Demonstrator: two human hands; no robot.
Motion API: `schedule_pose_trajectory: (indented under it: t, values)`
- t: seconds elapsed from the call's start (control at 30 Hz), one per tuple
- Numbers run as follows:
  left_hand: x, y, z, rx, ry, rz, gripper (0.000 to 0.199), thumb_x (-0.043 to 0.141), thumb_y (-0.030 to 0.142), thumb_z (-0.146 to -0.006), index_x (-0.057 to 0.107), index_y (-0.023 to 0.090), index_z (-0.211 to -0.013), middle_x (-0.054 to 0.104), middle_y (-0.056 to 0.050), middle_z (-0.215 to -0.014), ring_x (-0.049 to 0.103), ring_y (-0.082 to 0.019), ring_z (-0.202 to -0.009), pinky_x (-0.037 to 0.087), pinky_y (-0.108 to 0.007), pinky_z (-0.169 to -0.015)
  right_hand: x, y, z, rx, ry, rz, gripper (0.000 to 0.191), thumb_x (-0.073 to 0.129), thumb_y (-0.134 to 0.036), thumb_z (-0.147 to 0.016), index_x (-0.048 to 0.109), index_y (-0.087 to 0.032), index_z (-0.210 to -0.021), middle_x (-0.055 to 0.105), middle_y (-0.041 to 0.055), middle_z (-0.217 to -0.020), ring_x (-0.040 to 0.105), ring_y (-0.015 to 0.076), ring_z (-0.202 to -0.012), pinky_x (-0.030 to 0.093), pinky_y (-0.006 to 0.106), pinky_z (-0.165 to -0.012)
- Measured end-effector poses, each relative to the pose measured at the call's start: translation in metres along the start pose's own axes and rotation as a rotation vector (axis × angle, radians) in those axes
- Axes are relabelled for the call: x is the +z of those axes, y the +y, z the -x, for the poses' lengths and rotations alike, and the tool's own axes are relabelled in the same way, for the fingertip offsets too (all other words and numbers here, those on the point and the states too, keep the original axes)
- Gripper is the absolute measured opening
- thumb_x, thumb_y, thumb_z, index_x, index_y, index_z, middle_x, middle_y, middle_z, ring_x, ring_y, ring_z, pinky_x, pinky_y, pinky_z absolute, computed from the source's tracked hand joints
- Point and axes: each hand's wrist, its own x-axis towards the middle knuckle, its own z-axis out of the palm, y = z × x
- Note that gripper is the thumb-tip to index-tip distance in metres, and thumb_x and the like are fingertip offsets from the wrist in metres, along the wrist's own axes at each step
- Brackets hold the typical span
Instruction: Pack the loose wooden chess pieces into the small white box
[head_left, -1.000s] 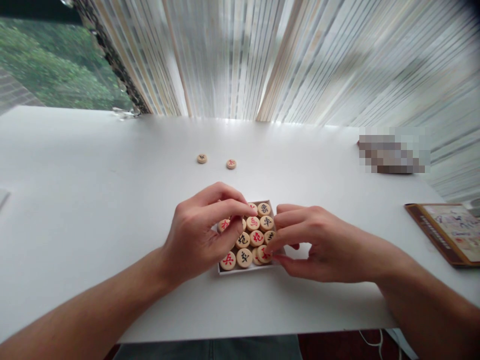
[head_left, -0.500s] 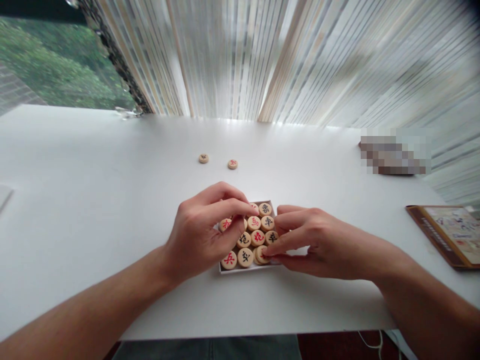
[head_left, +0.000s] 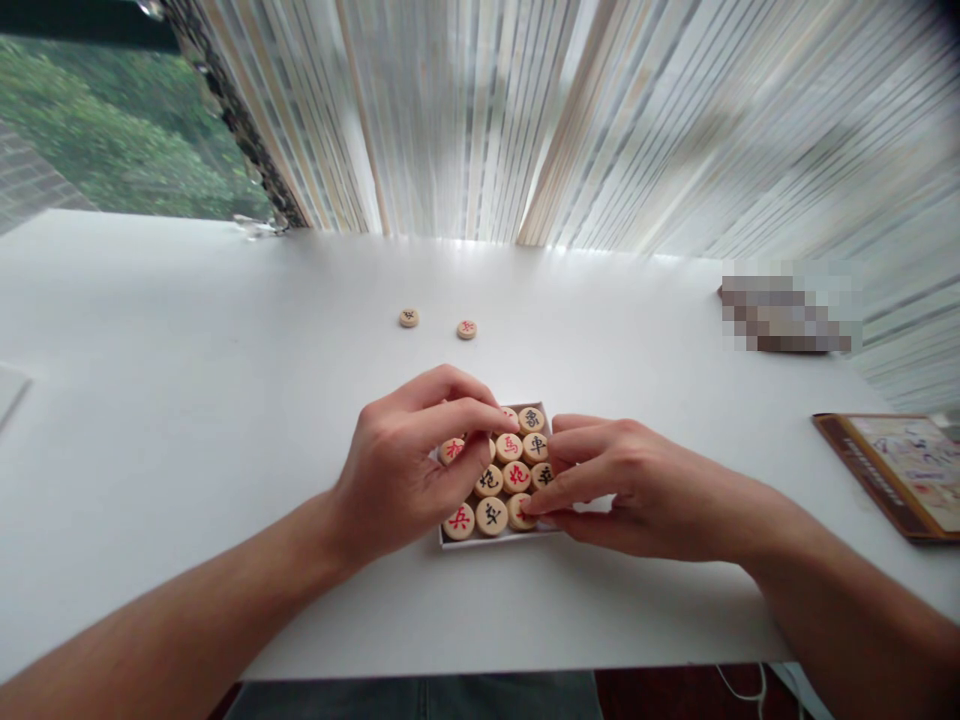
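Observation:
A shallow white box (head_left: 480,543) on the table holds several round wooden pieces marked in red or black. My left hand (head_left: 427,450) hovers over the box's left part, fingers curved and apart, hiding some pieces. At the right edge, my right hand (head_left: 622,485) has its fingertips on a red-marked piece (head_left: 520,511) in the front row. Beside that piece lies a black-marked piece (head_left: 492,516), and a red-marked piece (head_left: 459,520) sits in the front left corner.
Farther back on the white table (head_left: 187,400) lie a black-marked piece (head_left: 409,318) and a red-marked piece (head_left: 466,329). A brown-edged box (head_left: 900,470) is at the right, with a blurred item (head_left: 787,315) behind it. Striped curtains (head_left: 450,120) hang at the back.
The red-marked piece under my right fingertips now sits level in the front row; before, it was tilted and overlapping another. My left hand has hardly moved.

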Motion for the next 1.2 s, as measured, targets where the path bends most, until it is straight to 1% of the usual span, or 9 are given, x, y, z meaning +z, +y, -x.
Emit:
schedule_pose_trajectory:
  t: [0.23,0.37,0.53,0.67,0.77,0.87,1.03,1.13,1.2]
  values:
    - [-0.001,0.001,0.000,0.002,-0.004,-0.007,0.024,0.067,-0.006,-0.087,0.081,0.012,-0.094,0.075,-0.006,-0.095,0.072,-0.011,-0.087,0.058,-0.021,-0.082,0.000,0.002,-0.001,0.004,-0.002,-0.025,0.023,0.066,-0.006,-0.097,0.086,-0.015,-0.105,0.073,0.0069,-0.084,0.064,0.0180,-0.083,0.049,0.030,-0.080]
    - [-0.001,0.000,0.000,-0.012,-0.006,-0.005,0.024,0.067,-0.006,-0.087,0.081,0.012,-0.094,0.074,-0.006,-0.095,0.072,-0.011,-0.087,0.057,-0.021,-0.082,-0.001,0.004,0.001,0.018,0.040,-0.037,0.023,0.068,-0.007,-0.096,0.086,-0.017,-0.106,0.073,0.0062,-0.084,0.063,0.0168,-0.079,0.049,0.030,-0.077]
    - [-0.003,0.002,-0.001,0.000,-0.005,-0.006,0.024,0.067,-0.005,-0.088,0.081,0.013,-0.095,0.075,-0.006,-0.095,0.072,-0.012,-0.086,0.058,-0.022,-0.080,-0.004,0.008,0.003,0.028,0.189,-0.014,0.020,0.069,-0.007,-0.093,0.084,-0.018,-0.100,0.069,0.0030,-0.077,0.059,0.0140,-0.070,0.044,0.026,-0.063]
    - [-0.007,-0.001,-0.003,0.007,0.011,-0.052,0.023,0.067,-0.004,-0.088,0.081,0.014,-0.094,0.075,-0.005,-0.094,0.072,-0.011,-0.085,0.057,-0.022,-0.079,-0.004,0.016,0.002,0.073,0.337,0.003,0.018,0.067,-0.007,-0.094,0.082,-0.016,-0.099,0.067,0.0015,-0.071,0.059,0.0127,-0.066,0.045,0.025,-0.063]
    - [-0.013,-0.008,-0.006,-0.011,0.053,-0.119,0.023,0.067,-0.004,-0.088,0.080,0.015,-0.092,0.076,-0.004,-0.092,0.072,-0.012,-0.083,0.057,-0.023,-0.078,-0.003,0.026,0.001,0.158,0.430,0.025,0.015,0.069,-0.017,-0.098,0.082,-0.016,-0.092,0.069,0.0025,-0.071,0.061,0.0125,-0.065,0.045,0.025,-0.061]
    - [-0.020,-0.016,-0.010,-0.043,0.103,-0.180,0.023,0.066,-0.003,-0.088,0.080,0.015,-0.091,0.076,-0.004,-0.091,0.071,-0.013,-0.082,0.057,-0.025,-0.076,-0.001,0.037,0.000,0.243,0.519,0.068,0.026,0.067,-0.027,-0.102,0.081,-0.016,-0.082,0.068,0.0029,-0.069,0.058,0.0121,-0.061,0.041,0.026,-0.055]
    - [-0.033,-0.034,-0.016,-0.163,0.162,-0.233,0.017,0.068,0.008,-0.091,0.082,0.016,-0.098,0.077,-0.004,-0.091,0.070,-0.014,-0.076,0.057,-0.027,-0.071,0.001,0.053,0.001,0.347,0.610,0.117,0.035,0.064,-0.036,-0.102,0.080,-0.016,-0.078,0.068,0.0029,-0.065,0.055,0.0134,-0.058,0.041,0.028,-0.057]
    - [-0.042,-0.047,-0.019,-0.337,0.183,-0.252,0.019,0.070,0.020,-0.093,0.081,0.017,-0.107,0.080,-0.005,-0.095,0.072,-0.015,-0.075,0.058,-0.026,-0.069,0.002,0.061,0.002,0.400,0.626,0.122,0.035,0.064,-0.039,-0.101,0.079,-0.016,-0.078,0.070,0.0036,-0.067,0.054,0.0143,-0.058,0.041,0.029,-0.057]
    - [-0.048,-0.056,-0.020,-0.446,0.159,-0.277,0.025,0.071,0.025,-0.092,0.081,0.018,-0.113,0.081,-0.004,-0.092,0.073,-0.016,-0.073,0.057,-0.025,-0.064,0.002,0.064,0.002,0.417,0.632,0.120,0.035,0.064,-0.039,-0.100,0.079,-0.016,-0.079,0.071,0.0039,-0.068,0.054,0.0146,-0.059,0.041,0.029,-0.057]
